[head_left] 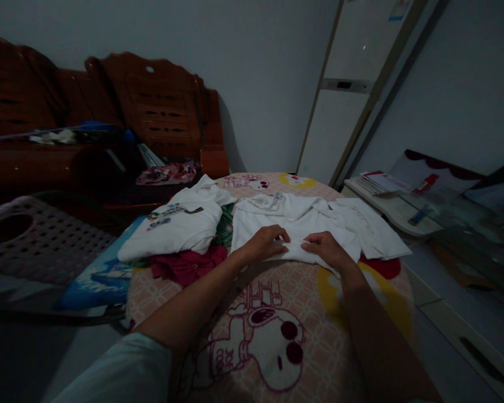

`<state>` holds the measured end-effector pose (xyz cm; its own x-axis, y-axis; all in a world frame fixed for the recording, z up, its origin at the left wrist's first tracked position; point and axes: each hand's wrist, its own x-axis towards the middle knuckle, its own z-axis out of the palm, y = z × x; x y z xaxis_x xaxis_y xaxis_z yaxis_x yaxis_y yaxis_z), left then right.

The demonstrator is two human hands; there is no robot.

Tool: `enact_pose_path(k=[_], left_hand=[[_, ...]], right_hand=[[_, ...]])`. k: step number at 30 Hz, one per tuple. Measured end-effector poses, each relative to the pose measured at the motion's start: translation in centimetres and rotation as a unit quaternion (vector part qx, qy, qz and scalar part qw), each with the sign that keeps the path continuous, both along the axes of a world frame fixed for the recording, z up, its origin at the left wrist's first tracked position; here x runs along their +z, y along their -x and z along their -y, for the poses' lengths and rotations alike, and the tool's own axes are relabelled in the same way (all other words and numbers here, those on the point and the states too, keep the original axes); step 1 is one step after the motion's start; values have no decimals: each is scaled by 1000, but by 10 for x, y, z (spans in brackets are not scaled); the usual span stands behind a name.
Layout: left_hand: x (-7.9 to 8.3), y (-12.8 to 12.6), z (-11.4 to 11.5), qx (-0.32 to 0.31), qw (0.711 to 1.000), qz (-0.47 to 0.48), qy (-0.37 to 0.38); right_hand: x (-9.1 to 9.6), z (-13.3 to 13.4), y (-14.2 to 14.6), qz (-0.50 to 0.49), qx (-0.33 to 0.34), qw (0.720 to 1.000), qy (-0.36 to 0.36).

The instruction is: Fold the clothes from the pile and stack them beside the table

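Note:
A white shirt lies in front of me on the round table, its collar at the far side and its near part folded over. My left hand bends its fingers and thumb around the cloth near the middle of the fold. Just to the right, my right hand pinches the same shirt, fingertips pointing left. Both hands rest low on the fabric, a small gap between them. Beside it on the left sits a folded white top with a dark print, partly over a dark red garment.
Another folded white garment lies at the table's right. A patterned tablecloth with a cartoon dog covers the table. Wooden seating stands at the back left, a woven chair at the left, and a glass-topped stand at the right.

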<state>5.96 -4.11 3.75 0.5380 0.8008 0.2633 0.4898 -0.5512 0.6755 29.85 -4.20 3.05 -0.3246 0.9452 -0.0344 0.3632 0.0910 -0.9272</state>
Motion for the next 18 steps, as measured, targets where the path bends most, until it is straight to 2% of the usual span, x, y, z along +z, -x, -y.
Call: enact_pose_path(k=[5,9,11,15,18], left_hand=[[2,-3,1,22,999,-42,-1],[9,-2,3,24,999,4,22],[11,0,2,30,999,23,39],[13,4,0,27,998,21,49],[16,7,2,-14,998,8,60]], right_hand=[[6,2,0,3,8,1000,-9],[16,8,-2,35,55,998,9],[20,10,-7,90,61,994,-27],[23,7,-25,237,-24,960,-145],[25,5,-40,248,-80,955,-138]])
